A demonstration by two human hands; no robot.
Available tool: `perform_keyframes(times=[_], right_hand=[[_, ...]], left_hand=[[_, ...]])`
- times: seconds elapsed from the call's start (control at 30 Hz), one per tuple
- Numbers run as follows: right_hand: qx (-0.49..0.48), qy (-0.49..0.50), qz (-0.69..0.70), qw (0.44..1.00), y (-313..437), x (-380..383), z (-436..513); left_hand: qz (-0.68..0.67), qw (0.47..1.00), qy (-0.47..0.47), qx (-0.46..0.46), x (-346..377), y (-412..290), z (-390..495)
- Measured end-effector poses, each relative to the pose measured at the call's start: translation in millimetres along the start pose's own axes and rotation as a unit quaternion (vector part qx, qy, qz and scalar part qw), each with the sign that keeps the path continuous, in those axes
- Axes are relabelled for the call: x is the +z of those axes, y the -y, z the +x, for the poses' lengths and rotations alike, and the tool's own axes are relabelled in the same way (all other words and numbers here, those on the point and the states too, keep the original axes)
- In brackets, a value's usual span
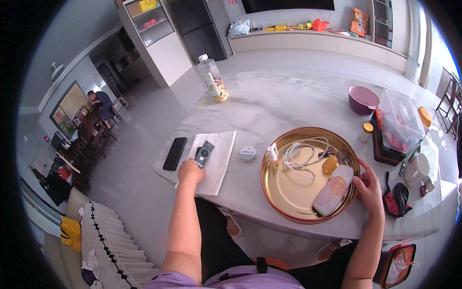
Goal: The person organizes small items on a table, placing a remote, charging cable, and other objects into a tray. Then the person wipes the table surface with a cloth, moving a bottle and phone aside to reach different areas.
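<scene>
My left hand (191,172) is on the lower end of a grey remote control (204,154), which lies over a white sheet of paper (220,164) with a dark object partly beneath it. A black smartphone (175,154) is to its left. My right hand (369,186) touches the right rim of a round gold tin tray (285,202), thumb at the edge. Inside the tray are a coiled white cable (301,159), a small white spray bottle (272,156), an amber-coloured object (330,165) and a pink-and-white case (334,190). A small round white container (248,153) stands between paper and tray.
On the marble table (274,104) stand a plastic bottle (213,81), a purple bowl (362,99), a small jar (366,132), a clear plastic box (400,119) and a white mug (417,169). A lined bin (399,265) is by the right edge. A person (101,104) sits far left.
</scene>
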State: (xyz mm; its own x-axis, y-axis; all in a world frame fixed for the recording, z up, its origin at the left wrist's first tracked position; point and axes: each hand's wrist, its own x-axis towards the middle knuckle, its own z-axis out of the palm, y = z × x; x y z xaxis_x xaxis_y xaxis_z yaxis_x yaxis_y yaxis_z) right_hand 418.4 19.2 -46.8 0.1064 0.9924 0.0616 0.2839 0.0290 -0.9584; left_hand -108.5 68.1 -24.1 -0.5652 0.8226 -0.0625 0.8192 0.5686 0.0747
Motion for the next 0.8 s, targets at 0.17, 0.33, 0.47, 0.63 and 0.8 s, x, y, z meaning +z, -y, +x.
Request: perform_keyframes(times=[0.17,0.33,0.47,0.63,0.8], right_hand=[[-0.016,0.000,0.015,1.000,-2,-1,0],[-0.006,0.004,0.024,1.000,-4,-1,0],[-0.021,0.005,0.020,1.000,-4,-2,0],[-0.016,0.005,0.006,1.000,-4,-2,0],[-0.019,0.007,0.016,1.000,-6,-2,0]], left_hand=[[-0.017,0.999,-0.022,-0.020,3,-5,4],[-0.064,0.991,-0.115,-0.010,9,-6,-14],[-0.335,0.941,-0.027,0.033,-12,-13,-40],[-0.620,0.724,0.216,0.209,-34,-68,-96],[-0.511,0.730,0.340,0.301,-23,-145,-140]])
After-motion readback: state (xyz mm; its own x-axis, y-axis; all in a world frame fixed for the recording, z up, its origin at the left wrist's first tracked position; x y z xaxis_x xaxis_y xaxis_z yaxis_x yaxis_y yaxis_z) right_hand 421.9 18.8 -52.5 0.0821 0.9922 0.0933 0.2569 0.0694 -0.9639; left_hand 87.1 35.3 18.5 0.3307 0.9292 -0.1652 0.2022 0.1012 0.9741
